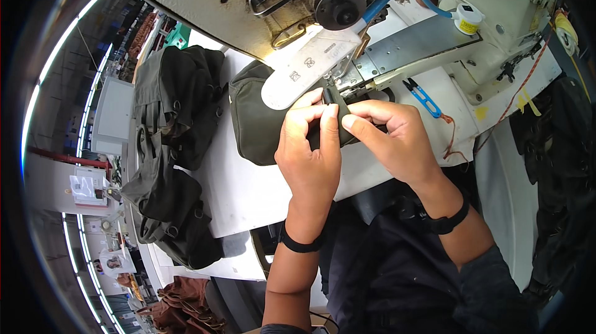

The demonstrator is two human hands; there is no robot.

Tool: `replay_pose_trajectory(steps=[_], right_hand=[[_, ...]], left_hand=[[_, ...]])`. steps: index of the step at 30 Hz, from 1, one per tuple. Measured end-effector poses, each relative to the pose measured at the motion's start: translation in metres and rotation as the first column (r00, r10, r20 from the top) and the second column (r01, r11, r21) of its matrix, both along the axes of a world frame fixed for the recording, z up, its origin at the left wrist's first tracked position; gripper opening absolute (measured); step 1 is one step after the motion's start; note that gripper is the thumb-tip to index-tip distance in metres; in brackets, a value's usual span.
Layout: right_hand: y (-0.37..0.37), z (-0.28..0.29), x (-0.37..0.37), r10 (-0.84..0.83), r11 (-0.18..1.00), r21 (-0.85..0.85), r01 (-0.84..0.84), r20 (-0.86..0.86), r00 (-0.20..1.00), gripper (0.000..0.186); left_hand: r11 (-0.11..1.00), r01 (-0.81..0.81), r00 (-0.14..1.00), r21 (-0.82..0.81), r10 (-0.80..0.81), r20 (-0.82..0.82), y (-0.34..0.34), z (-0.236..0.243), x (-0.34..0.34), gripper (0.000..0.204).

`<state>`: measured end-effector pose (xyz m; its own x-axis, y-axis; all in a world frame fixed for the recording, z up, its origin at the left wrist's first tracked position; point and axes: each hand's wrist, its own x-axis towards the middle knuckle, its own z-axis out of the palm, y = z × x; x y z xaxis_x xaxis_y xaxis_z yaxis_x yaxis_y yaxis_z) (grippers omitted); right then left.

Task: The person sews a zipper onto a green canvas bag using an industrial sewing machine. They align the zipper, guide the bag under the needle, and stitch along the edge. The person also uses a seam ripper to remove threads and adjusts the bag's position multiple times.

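Olive bag [254, 126] lies on the white table [239, 200], its body extending left from the fingers. Left hand [308, 151], nearer, pinches a small black piece [327, 95]; right hand's [400, 144] fingertips narrow beside the fabric, grip indeterminable.

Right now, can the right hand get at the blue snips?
Likely yes: nothing visibly blocks the blue snips beside the right hand, though it would first have to release the dark green fabric.

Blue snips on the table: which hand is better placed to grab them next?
The right hand, probably. The blue snips lie just beyond it, on its outer side. The left hand is farther off, pinching a small black piece, and would likely reach across the right.
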<state>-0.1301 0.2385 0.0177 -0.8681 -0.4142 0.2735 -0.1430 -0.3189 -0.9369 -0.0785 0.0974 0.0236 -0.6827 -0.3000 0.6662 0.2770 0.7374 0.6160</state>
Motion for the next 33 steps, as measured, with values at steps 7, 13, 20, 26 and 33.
replay_pose_trajectory(steps=[7,13,20,26,33], right_hand=[[-0.003,0.008,-0.008,-0.016,1.000,0.019,0.015,0.050,0.999,0.017],[-0.011,0.009,-0.002,-0.179,0.984,0.003,0.179,0.061,0.982,0.014],[-0.013,0.018,-0.007,-0.154,0.988,-0.004,0.156,0.150,0.977,0.012],[0.012,0.000,-0.008,-0.114,0.993,0.023,0.114,-0.022,0.993,0.023],[0.008,-0.039,-0.013,-0.111,0.956,0.193,0.222,-0.461,0.881,0.030]], left_hand=[[0.999,-0.039,0.999,-0.023,0.039,0.001,-0.006,0.003,-0.008,0.011],[0.999,0.005,0.998,0.052,-0.008,0.057,-0.012,0.013,-0.015,0.017],[0.996,-0.012,0.974,0.089,-0.008,0.227,-0.020,0.029,-0.018,0.012],[0.966,-0.073,0.995,-0.250,0.087,0.049,-0.013,0.033,-0.003,0.015],[0.688,-0.018,0.993,-0.726,0.096,0.066,-0.011,-0.004,0.039,0.044]])
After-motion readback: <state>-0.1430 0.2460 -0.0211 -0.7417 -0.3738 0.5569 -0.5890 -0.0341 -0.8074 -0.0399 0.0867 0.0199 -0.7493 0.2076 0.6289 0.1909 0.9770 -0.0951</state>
